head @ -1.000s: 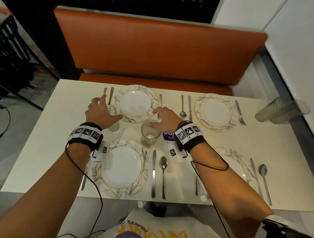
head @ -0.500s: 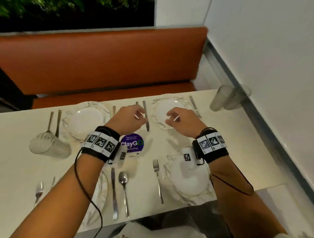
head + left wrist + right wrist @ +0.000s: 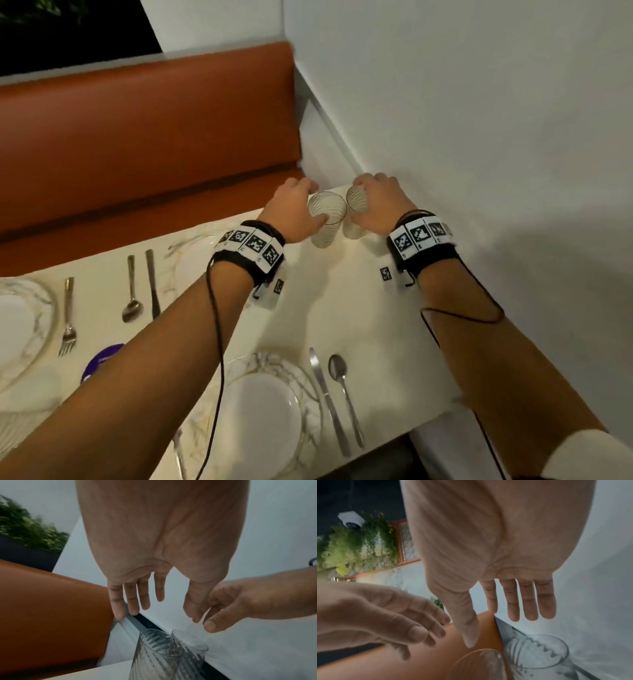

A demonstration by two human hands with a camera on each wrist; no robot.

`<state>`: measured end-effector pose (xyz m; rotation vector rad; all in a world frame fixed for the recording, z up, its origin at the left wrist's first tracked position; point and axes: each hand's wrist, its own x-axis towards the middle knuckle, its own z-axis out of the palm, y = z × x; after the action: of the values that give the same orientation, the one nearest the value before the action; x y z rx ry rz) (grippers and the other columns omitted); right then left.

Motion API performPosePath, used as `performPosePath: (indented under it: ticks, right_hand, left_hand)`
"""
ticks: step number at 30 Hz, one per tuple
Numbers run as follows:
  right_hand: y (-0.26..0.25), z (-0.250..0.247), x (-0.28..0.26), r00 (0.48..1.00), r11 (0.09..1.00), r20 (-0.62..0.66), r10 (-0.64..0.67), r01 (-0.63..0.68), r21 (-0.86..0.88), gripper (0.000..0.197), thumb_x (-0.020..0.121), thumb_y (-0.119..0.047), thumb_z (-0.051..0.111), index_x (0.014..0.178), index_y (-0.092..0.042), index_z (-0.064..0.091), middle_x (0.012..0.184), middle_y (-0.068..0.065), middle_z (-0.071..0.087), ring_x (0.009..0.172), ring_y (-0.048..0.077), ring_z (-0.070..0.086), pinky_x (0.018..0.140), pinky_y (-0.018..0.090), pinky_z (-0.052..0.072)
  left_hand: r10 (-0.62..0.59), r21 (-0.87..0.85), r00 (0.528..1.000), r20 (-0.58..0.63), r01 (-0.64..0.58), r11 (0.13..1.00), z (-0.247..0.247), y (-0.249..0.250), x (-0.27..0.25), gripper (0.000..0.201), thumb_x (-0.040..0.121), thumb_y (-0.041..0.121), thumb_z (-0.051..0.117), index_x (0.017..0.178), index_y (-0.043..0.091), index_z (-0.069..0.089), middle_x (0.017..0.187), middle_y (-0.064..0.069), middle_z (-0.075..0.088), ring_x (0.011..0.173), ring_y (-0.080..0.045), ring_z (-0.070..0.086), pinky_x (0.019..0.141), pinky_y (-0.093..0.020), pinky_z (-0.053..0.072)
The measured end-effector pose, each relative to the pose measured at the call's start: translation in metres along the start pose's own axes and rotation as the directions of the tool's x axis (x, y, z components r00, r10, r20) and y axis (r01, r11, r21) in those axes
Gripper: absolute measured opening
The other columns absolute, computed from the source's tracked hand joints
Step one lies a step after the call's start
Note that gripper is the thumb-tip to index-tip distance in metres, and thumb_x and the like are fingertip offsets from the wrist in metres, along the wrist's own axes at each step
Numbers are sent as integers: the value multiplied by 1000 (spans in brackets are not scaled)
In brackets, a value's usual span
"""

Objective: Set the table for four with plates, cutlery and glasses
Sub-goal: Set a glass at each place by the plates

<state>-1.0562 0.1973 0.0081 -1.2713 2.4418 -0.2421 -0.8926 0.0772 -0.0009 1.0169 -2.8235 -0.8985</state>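
Two clear ribbed glasses stand side by side at the table's far right corner by the wall: the left glass and the right glass. My left hand hovers over the left glass with its fingers straight and its thumb spread. My right hand is over the right glass in the same way. In both wrist views the fingers sit above the rims and grip nothing.
On the white table lie a near plate with a knife and spoon. Further left are a spoon, knife, fork and another plate. A wall runs along the right and an orange bench lies beyond.
Both hands left the glasses at the left places and swept right and forward, empty, to the pair of glasses by the wall. The view turned right with them.
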Motion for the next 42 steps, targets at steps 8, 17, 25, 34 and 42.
performPosePath:
  ticks: [8, 17, 25, 34, 42]
  right_hand:
    - [29, 11, 62, 997, 981, 78, -23, 37, -189, 109, 69, -40, 87, 156, -22, 25, 152, 14, 39, 139, 39, 34, 109, 51, 38]
    - [23, 28, 61, 992, 982, 128, 6, 18, -188, 86, 78, -28, 80, 150, -18, 35, 144, 16, 44, 132, 36, 42, 104, 48, 44]
    - [-25, 32, 10, 996, 997, 83, -40, 45, -57, 85, 77, -34, 81, 147, -16, 39, 140, 17, 45, 132, 37, 43, 107, 47, 44]
    - [-109, 69, -68, 994, 995, 58, -92, 89, 54, 88, 78, -40, 81, 150, -21, 35, 141, 16, 44, 131, 37, 43, 107, 51, 43]
    - [-153, 123, -126, 990, 997, 129, -61, 55, 48, 94, 73, -47, 86, 149, -22, 36, 138, 14, 46, 131, 34, 43, 107, 49, 44]
  left_hand:
    - [-91, 336, 983, 161, 33, 941, 38, 21, 75, 112, 65, 63, 86, 155, 23, 33, 152, -12, 42, 136, -36, 45, 109, -53, 43]
    - [-94, 141, 990, 101, 80, 987, 48, 8, 56, 95, 71, 36, 87, 151, 20, 40, 140, -12, 48, 128, -35, 51, 103, -49, 50]
    - [-194, -183, 981, -30, 185, 966, 8, -50, -37, 90, 75, 40, 89, 150, 23, 41, 138, -4, 45, 120, -19, 51, 96, -31, 44]
    - [-349, -342, 935, -68, 306, 888, -20, -132, -152, 89, 74, 58, 85, 147, 26, 44, 134, -5, 48, 113, -22, 58, 93, -40, 53]
    - [-413, -360, 908, -72, 362, 860, -13, -192, -226, 110, 68, 54, 91, 153, 17, 32, 144, -10, 46, 123, -27, 57, 104, -47, 51]
